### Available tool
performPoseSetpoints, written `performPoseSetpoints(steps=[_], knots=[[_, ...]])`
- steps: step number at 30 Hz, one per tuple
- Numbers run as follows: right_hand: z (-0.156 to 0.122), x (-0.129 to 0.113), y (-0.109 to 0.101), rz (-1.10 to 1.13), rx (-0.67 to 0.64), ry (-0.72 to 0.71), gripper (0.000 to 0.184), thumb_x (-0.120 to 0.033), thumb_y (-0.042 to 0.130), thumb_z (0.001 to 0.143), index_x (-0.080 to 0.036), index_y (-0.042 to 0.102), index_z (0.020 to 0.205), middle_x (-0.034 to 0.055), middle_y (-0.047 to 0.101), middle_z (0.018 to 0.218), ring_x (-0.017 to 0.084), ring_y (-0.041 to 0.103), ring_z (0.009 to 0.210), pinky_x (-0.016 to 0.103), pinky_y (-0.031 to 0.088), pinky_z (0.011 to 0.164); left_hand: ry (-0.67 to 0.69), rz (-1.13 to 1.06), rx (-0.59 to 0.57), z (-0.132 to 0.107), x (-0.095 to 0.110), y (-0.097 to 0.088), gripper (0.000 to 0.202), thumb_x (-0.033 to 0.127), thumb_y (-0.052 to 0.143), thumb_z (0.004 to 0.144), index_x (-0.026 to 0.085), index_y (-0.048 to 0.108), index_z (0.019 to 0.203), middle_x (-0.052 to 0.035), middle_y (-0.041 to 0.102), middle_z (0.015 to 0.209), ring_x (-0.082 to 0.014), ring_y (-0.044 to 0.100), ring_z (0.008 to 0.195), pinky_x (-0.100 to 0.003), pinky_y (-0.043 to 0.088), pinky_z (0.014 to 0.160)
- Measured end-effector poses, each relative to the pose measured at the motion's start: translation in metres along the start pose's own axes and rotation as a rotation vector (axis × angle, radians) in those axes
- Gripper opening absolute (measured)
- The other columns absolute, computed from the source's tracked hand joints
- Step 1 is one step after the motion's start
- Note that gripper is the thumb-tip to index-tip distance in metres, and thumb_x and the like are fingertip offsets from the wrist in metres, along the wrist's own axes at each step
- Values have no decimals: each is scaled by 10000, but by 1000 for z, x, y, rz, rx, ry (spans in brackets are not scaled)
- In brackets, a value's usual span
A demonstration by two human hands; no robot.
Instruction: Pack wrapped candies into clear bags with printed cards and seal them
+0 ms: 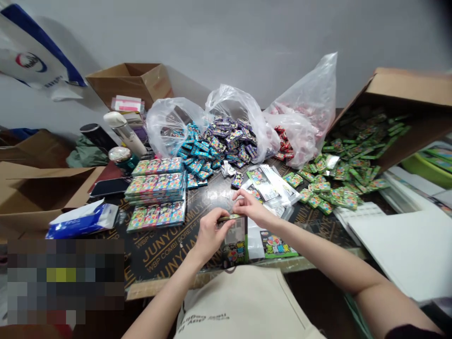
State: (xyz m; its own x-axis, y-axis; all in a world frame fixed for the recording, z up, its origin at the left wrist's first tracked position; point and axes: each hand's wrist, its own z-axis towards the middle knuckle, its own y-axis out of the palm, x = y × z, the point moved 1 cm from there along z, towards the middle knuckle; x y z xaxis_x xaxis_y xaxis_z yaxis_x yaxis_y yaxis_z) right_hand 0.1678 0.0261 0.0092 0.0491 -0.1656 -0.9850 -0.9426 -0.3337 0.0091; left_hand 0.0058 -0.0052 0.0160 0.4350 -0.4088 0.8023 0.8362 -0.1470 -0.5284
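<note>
My left hand (212, 230) pinches the top edge of a dark printed plastic pouch (235, 247) with a clear window and a green border. The pouch hangs over the near part of the table, close to my apron. My right hand (252, 207) is closed just above the pouch's top edge, its fingertips curled together; what they hold, if anything, is hidden. Under my right forearm lies another pouch with a green print (277, 244). Beyond that hand, more flat clear pouches (263, 182) are spread in a loose pile. A single small purple packet (238, 179) lies beside them.
Stacked multi-coloured candy packs (157, 188) stand left. Plastic bags spill blue packets (197, 153), purple packets (231, 136) and red packets (283, 143). Green packets (332, 188) pour from a tipped carton (406, 89) at right. A phone (110, 186) and bottles (123, 129) are at left.
</note>
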Motion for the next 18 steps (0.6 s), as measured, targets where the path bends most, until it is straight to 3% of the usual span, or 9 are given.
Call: performPoseSetpoints(steps=[3, 6, 9, 12, 14, 16, 18], knots=[[-10, 13, -37, -133, 185, -43, 279, -313, 523, 769, -219, 439, 1018, 10, 595, 826, 124, 542, 676, 256, 429, 634, 36, 151, -53, 0, -8, -18, 282, 271, 451, 852, 216, 582, 1096, -43, 580, 852, -152, 562, 748, -265, 445, 686], [-27, 29, -97, -657, 444, -122, 309, -324, 546, 775, -202, 509, 1056, 71, 551, 1036, 179, 523, 883, 316, 398, 788, -1, 354, -69, 4, -28, -42, 299, 361, 457, 839, 203, 615, 1037, -54, 570, 839, -192, 556, 782, -308, 445, 718], [-41, 52, -137, -1056, 431, 29, 233, -280, 606, 741, -183, 608, 953, 86, 562, 971, 229, 491, 946, 349, 348, 831, 60, 613, -140, 12, -41, -44, 425, 415, 650, 678, 197, 597, 1039, -120, 565, 1058, -319, 478, 1040, -473, 345, 908], [-45, 70, -142, -1108, 343, 92, 143, -239, 634, 714, -196, 650, 849, 77, 569, 896, 245, 482, 937, 358, 324, 814, 209, 696, -504, 14, -45, -14, 696, 351, 787, 483, 234, 529, 1119, -125, 503, 1200, -355, 391, 1154, -579, 151, 994], [-44, 76, -136, -1123, 311, 104, 101, -220, 643, 700, -195, 649, 797, 78, 566, 884, 255, 466, 958, 364, 305, 814, 240, 721, -744, 12, -46, 10, 811, 327, 832, 336, 205, 539, 1083, -142, 520, 1152, -367, 427, 1105, -595, 145, 978], [-41, 78, -131, -1117, 278, 113, 79, -204, 656, 678, -184, 635, 751, 75, 567, 869, 253, 462, 965, 355, 300, 810, 237, 748, -860, 10, -47, 28, 851, 303, 843, 241, 164, 549, 1027, -160, 535, 1094, -378, 456, 1050, -574, 211, 946], [-39, 79, -131, -1080, 231, 132, 92, -201, 674, 650, -172, 618, 718, 57, 581, 812, 224, 494, 894, 322, 321, 771, 235, 745, -901, 11, -46, 34, 803, 287, 839, 239, 158, 548, 976, -148, 549, 1053, -362, 481, 1006, -510, 295, 902]])
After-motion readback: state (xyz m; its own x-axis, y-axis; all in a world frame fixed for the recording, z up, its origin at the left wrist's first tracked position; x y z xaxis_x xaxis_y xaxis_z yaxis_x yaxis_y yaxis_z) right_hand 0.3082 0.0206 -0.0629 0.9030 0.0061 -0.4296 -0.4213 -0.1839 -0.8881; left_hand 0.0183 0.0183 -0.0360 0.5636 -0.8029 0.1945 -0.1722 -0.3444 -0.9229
